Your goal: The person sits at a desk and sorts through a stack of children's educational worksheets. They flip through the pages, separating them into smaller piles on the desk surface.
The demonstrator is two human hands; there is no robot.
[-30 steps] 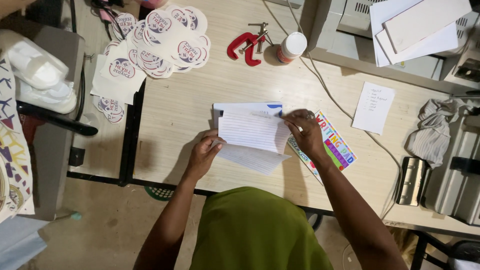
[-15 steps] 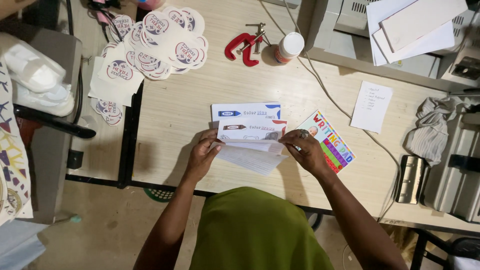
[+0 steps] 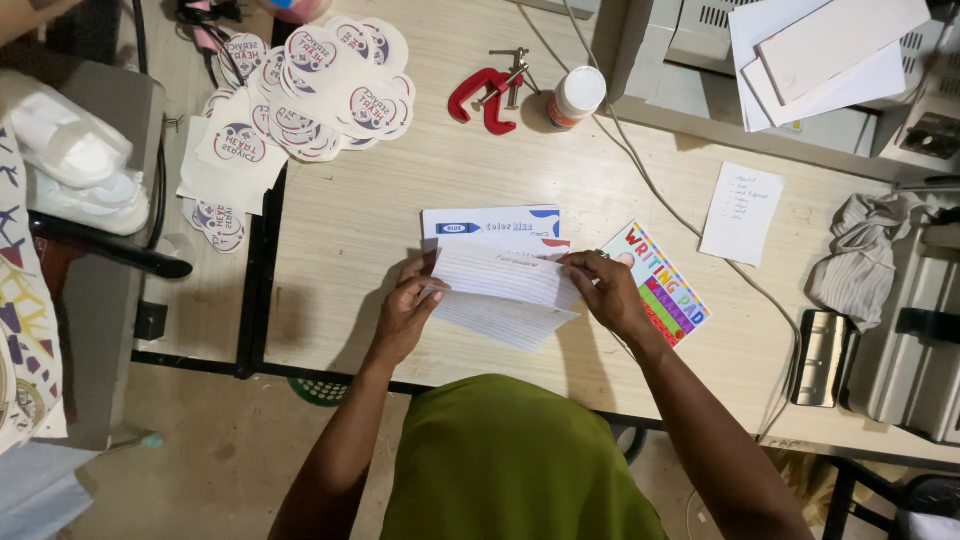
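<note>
our left hand (image 3: 405, 315) and right hand (image 3: 608, 293) each close a pinching grip on an edge of the lined sheets (image 3: 505, 293), now lowered and folded flatter than a second ago, over the white printed booklet (image 3: 490, 222) on the table (image 3: 400, 200), colourful pad (image 3: 668, 290) just beside.
</note>
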